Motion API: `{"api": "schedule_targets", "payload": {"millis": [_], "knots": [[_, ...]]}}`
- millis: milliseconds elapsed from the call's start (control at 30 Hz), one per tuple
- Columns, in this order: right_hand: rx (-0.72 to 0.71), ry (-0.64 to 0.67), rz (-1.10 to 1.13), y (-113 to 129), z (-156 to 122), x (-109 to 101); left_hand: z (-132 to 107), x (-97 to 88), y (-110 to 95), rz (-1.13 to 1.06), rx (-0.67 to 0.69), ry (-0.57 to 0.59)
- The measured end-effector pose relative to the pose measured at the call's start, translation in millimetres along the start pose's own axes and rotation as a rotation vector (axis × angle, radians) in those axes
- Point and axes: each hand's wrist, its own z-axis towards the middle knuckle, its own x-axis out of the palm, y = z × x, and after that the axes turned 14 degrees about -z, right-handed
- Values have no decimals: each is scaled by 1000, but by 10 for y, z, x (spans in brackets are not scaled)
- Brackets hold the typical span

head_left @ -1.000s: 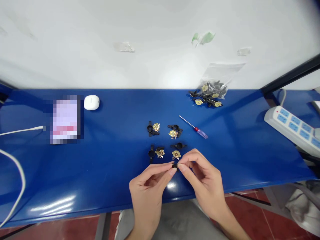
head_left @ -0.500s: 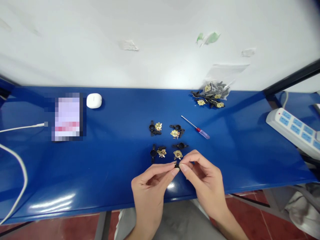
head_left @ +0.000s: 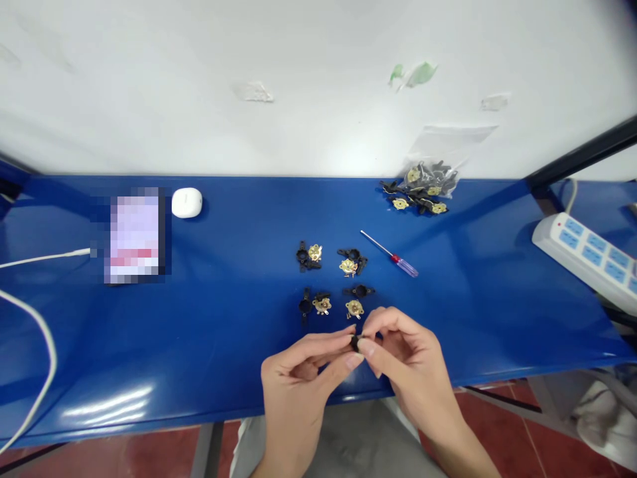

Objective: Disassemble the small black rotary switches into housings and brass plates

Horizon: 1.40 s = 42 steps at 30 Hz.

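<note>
Both hands pinch a small black plastic part (head_left: pixel 356 343) above the table's front area. My left hand (head_left: pixel 302 382) holds it from the left with thumb and fingertips, and my right hand (head_left: pixel 407 362) holds it from the right. Most of the part is hidden by my fingers. Just beyond my hands lie a brass terminal disc (head_left: pixel 354 308) and a black plastic housing (head_left: pixel 359 290). Similar black and brass pieces (head_left: pixel 322 305) lie in small groups further along the blue table (head_left: pixel 239 318).
A red-handled screwdriver (head_left: pixel 391 254) lies right of the groups, and a plastic bag of parts (head_left: pixel 428 182) sits against the white wall (head_left: pixel 318 79). A white power strip (head_left: pixel 582 260) is at right; a pixelated phone (head_left: pixel 134 236), white case (head_left: pixel 186 202) and white cable (head_left: pixel 44 255) are at left.
My hands have moved slightly nearer me with the black part, and my fingers have shifted around it. The view has drifted slightly. The parts on the table have not moved.
</note>
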Motion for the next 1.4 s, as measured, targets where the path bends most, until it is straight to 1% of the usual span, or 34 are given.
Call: {"api": "schedule_targets", "payload": {"millis": [167, 333, 433, 500, 567, 600, 633, 767, 833, 967, 1133, 1267, 1400], "knots": [[85, 93, 79, -9, -35, -13, -9, -22, -32, -26, -47, 14], [194, 203, 120, 23, -60, -55, 2, -39, -94, -60, -115, 80], [234, 242, 97, 66, -75, -63, 14, -42, -115, -82, -157, 120], [234, 248, 46, 90, -90, -70, 21, -45, -110, -97, -174, 133], [207, 213, -38, 105, -100, -86, 29, -52, -94, -110, -178, 131], [180, 167, -92, 108, -98, -97, 33, -57, -86, -115, -174, 125], [143, 102, -155, 110, -89, -109, 37, -62, -78, -118, -168, 119], [-68, -231, -455, 89, 2, -136, 55, -91, -68, -96, -111, 106], [-158, -315, -590, 63, 52, -122, 59, -103, -69, -64, -66, 105], [-280, -327, -767, -3, 91, -55, 37, -106, -64, 39, 52, 99], [-360, -318, -898, -45, 77, 12, -39, -104, -49, 196, 202, 101], [-399, -339, -959, -36, 82, 44, -73, -109, -45, 264, 243, 112], [-425, -361, -996, -36, 93, 74, -86, -111, -52, 318, 241, 120]]}}
